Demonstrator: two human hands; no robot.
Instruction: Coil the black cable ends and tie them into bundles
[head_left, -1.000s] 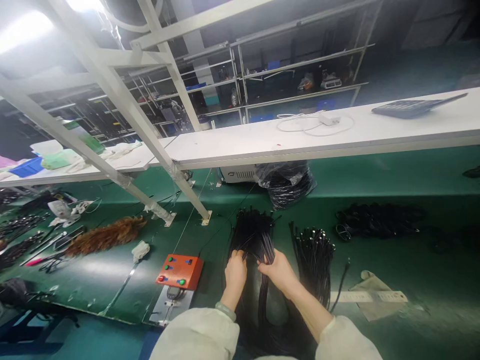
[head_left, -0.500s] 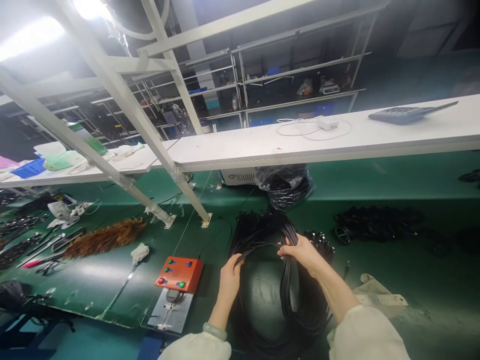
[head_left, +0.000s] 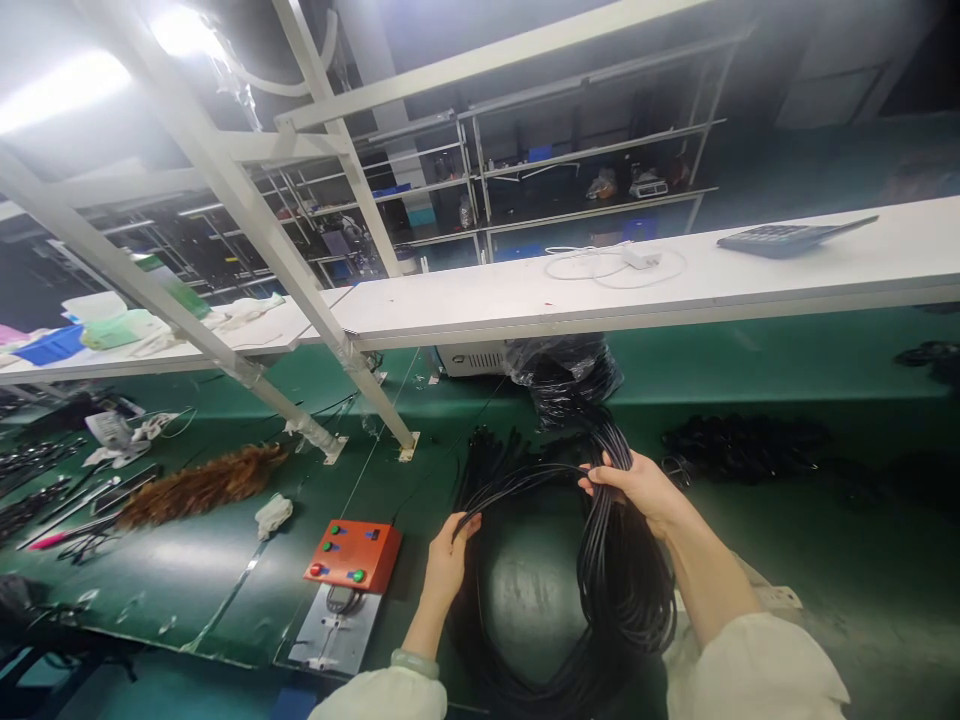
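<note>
A large loop of black cables (head_left: 626, 590) lies on the green table (head_left: 757, 540) in front of me. My left hand (head_left: 448, 560) is closed around a thin bunch of these cables at the loop's left side. On the upper right, my right hand (head_left: 626, 485) grips a thicker bunch, which hangs down below it. Several strands arch between the two hands. The right palm is partly hidden by the cables.
Left of the loop sits an orange button box (head_left: 354, 553) by a metal plate (head_left: 335, 630). Behind are a plastic-wrapped black bundle (head_left: 566, 375) and a white shelf (head_left: 465, 300). More black coils (head_left: 742, 448) lie right; brown fluffy material (head_left: 202, 485) lies left.
My right hand has moved right with its cables, and my left hand slightly left, so they are farther apart. The strands between them are stretched longer. The view has shifted slightly.
</note>
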